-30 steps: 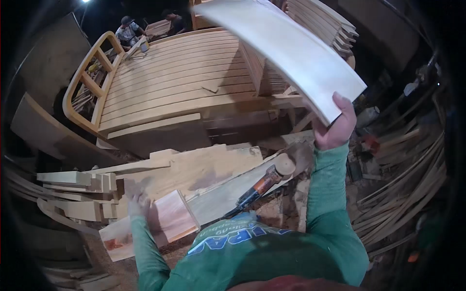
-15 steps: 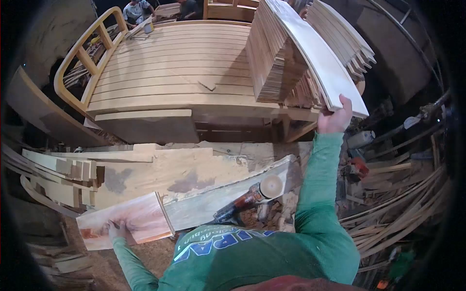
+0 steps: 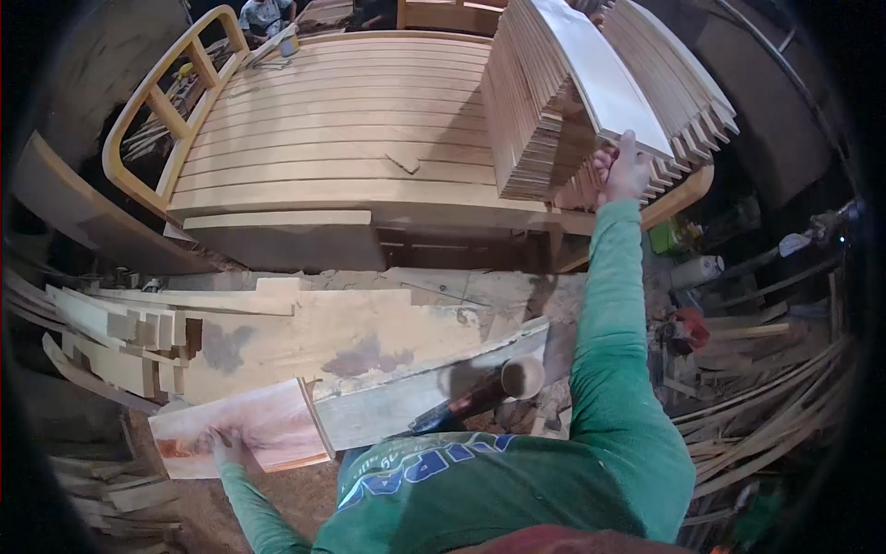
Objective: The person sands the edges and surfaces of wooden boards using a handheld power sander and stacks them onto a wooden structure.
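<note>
My right hand (image 3: 624,172) grips the near end of a pale, smooth board (image 3: 604,74), thumb on top and fingers curled beneath. That board lies over the tall stack of thin wooden boards (image 3: 531,111) on the slatted wooden bed frame (image 3: 351,120). Low on the left, my left hand (image 3: 227,447) rests with its fingers apart on a board with reddish grain (image 3: 277,415). Between my arms, partly behind my torso, a handheld power sander (image 3: 475,397) with a round disc lies on a long grey plank (image 3: 378,406).
Cut wood blocks (image 3: 138,337) lie at the left, by a large pale panel (image 3: 369,319). Thin wood strips (image 3: 766,415) are heaped at the right, near a white container (image 3: 697,270). A second board stack (image 3: 669,74) stands far right. Another person (image 3: 266,17) is at the back.
My right hand has moved forward with the pale board, which now sits further back over the stack. My left hand stays on the reddish board. The view has shifted slightly.
</note>
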`<state>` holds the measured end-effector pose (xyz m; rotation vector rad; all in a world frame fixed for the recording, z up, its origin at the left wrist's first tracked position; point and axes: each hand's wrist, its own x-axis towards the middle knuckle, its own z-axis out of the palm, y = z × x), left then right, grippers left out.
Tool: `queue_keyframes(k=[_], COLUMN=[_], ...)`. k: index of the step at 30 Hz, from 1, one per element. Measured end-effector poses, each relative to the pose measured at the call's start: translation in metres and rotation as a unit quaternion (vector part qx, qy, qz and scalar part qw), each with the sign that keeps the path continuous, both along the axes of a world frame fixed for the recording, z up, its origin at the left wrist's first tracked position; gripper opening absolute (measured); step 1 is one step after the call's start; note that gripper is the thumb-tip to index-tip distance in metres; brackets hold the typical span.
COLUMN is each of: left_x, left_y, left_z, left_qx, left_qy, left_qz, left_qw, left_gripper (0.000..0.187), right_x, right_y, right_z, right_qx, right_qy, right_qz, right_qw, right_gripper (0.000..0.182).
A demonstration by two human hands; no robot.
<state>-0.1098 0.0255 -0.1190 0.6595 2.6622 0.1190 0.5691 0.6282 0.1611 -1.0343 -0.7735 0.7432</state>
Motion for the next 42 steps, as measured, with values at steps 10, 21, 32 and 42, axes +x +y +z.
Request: queue_keyframes(k=[10,21,32,42], left_x=[0.001,-0.004,-0.012,0.259], left_y=[0.003,0.006,0.006,0.185], left_z=[0.004,0.006,-0.011,0.080], left_qx=[-0.018,-0.050,-0.068,0.154], left_qy=[-0.014,-0.025,0.024,-0.342], left_qz=[-0.004,-0.008,0.014,-0.482], left_qw=[1.000,0.998,0.997,0.792], left_gripper=[0.097,0.095,0.091,0.067], right_x=[0.025,0.002,0.023,0.061], right_y=[0.145,0.186,0.194,-0.002], right_z=[0.009,0.041,0.050,-0.003], right_qx=[-0.088,-0.206,-0.341,-0.293], right_qy=[-0.016,-0.186,-0.429,-0.607], right_qz=[0.022,0.040,0.048,0.274], right_qw=[0.996,0.960,0.835,0.686], right_gripper=[0.037,0.047,0.074,0.071])
